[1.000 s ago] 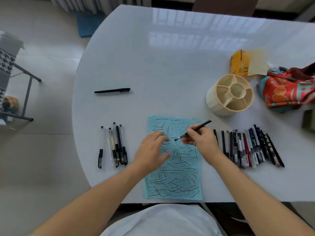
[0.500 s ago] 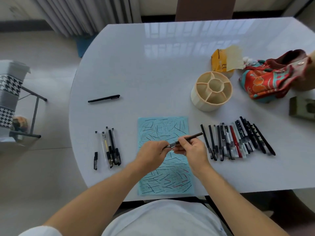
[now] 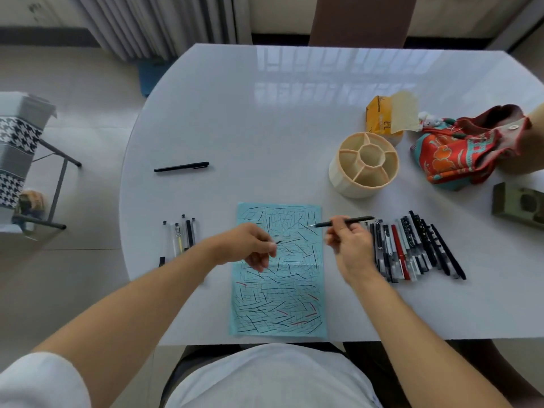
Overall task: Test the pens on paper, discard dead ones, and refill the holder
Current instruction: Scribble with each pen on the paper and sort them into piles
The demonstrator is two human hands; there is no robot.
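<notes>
My right hand (image 3: 350, 245) grips a slim black pen (image 3: 350, 221) with its bare tip pointing left over the top of the blue paper (image 3: 279, 304), which is covered in scribbled strokes. Over the paper's left side, my left hand (image 3: 250, 248) pinches what looks like the pen's small dark cap (image 3: 278, 242). The cream holder (image 3: 353, 187) with its empty compartments stands behind the paper to the right. Several pens (image 3: 412, 248) lie in a row right of the paper. A smaller group of pens (image 3: 182, 234) lies to its left, and one black pen (image 3: 181, 166) lies alone farther back.
A yellow tissue box (image 3: 379, 119) and a red patterned cloth bag (image 3: 459, 148) sit at the back right. A green box (image 3: 518, 204) is at the right edge. A stool (image 3: 17, 142) stands on the floor left of the white table (image 3: 265, 113).
My hands met at the pen, then moved apart: the left one drew away to the left with the cap, and the right one moved right with the uncapped pen.
</notes>
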